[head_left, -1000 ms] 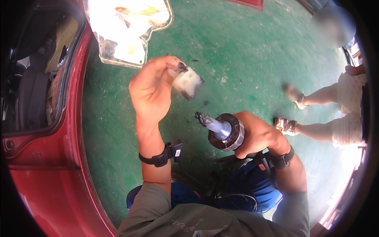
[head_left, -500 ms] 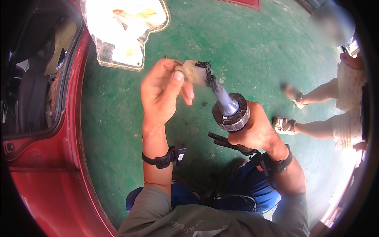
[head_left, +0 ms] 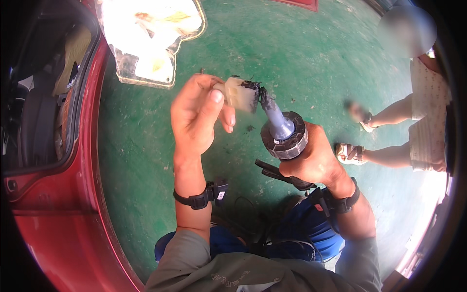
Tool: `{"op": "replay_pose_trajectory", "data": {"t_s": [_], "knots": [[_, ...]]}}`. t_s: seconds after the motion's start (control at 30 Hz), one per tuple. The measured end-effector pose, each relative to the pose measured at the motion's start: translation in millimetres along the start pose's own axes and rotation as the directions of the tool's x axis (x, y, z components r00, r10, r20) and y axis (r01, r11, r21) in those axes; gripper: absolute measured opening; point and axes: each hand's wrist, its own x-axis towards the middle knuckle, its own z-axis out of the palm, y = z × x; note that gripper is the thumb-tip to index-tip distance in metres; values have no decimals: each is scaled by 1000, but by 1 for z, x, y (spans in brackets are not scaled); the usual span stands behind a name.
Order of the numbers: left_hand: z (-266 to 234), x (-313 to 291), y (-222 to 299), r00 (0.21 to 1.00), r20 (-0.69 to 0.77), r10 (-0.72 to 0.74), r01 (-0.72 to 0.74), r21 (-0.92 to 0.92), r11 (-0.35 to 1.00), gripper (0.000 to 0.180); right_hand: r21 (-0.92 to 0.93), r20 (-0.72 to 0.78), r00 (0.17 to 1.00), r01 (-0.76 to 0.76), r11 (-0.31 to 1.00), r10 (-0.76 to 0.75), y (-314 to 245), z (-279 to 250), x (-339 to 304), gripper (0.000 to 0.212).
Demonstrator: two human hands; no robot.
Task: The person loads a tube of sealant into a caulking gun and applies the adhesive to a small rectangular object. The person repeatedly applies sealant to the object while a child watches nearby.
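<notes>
Between the thumb and fingers of my left hand (head_left: pixel 197 114) is a translucent whitish plastic scraper (head_left: pixel 238 95). Black sealant (head_left: pixel 251 90) clings to the scraper's right edge. My right hand (head_left: pixel 314 158) wraps round a caulking gun (head_left: pixel 291 152), just behind its dark ring collar. The gun's bluish nozzle (head_left: pixel 278 119) points up and to the left, its tip coated in the same black paste. Scraper and nozzle tip are close together; I cannot tell if they touch. My palm hides most of the gun's body, while its dark lever sticks out to the left.
A red car body (head_left: pixel 58 233) with an open window frame borders my left. A clear plastic sheet (head_left: pixel 146 58), bright with glare, lies at the upper left. On the right a person in sandals (head_left: pixel 350 153) stands on the green floor (head_left: pixel 282 48). My blue-trousered knees are below.
The scraper has come slightly away from the nozzle tip, with more black sealant showing on its edge. My left hand has shifted a little to the left.
</notes>
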Motion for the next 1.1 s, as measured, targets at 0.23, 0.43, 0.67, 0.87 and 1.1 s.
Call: {"op": "replay_pose_trajectory", "data": {"t_s": [0.23,0.43,0.67,0.87,1.1], "knots": [[3,-1,4,1000,-16,17,-17,28,999,19,-76,-16,1000,3,997,-4,1,1,0,60],[0,-2,13,998,39,58,-66,221,973,18,-215,-120,992,18,976,-45,0,5,-1,57],[2,-3,15,990,-33,135,-117,330,937,15,-546,-259,953,-13,838,-155,4,9,-7,48],[9,-3,9,981,-69,182,-151,323,934,15,-583,-336,928,-72,810,-160,8,9,-9,51],[30,-4,14,945,-311,-102,71,-112,991,21,-649,-304,917,1,761,-260,10,12,-9,45]]}}
